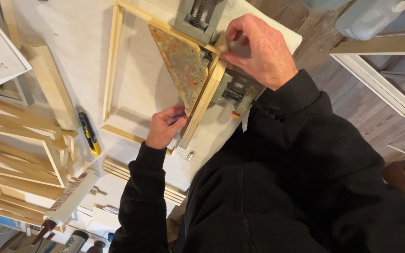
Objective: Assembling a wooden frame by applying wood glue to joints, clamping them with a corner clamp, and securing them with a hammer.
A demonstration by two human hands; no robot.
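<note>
Head view, looking straight down.

Wooden frame (118, 70) lying flat on the pale bench top (71, 28), centre to upper centre of frame. One corner seated in a grey corner clamp (202, 18) at top centre; second clamp jaw and screw (235, 91) just right of centre, with an orange-tipped handle below it. Paint-stained triangular plate (181, 65) of the clamp resting inside the corner, touching both moulding pieces.

Right hand (258, 51), upper centre-right: fingers curled and pinching a small light wooden piece (221, 44) right at the mitre joint. Closed on it, thumb below, fingertips above.

Left hand (165, 126), centre: fingers bunched, tips pressed against the lower end of the angled moulding strip (202, 107). Gripping or only pushing, cannot tell.

Progress, as judged: three sides appear joined or laid in place; this corner set in the clamp, being aligned. Far left corner at bottom looks assembled. Joint tightness not readable.

Around: yellow-and-black utility knife (89, 133) left of centre; adhesive cartridge (71, 199) lower left; stack of finished frames (19, 154) along the left edge; more strips (118, 171) under the left forearm; white plastic jug (366, 16) upper right.

Hidden or unclear: joint face under the right hand; clamp top cut off by the frame edge; lower right filled by black sleeve and torso; small metal item near the bench edge not identifiable.
</note>
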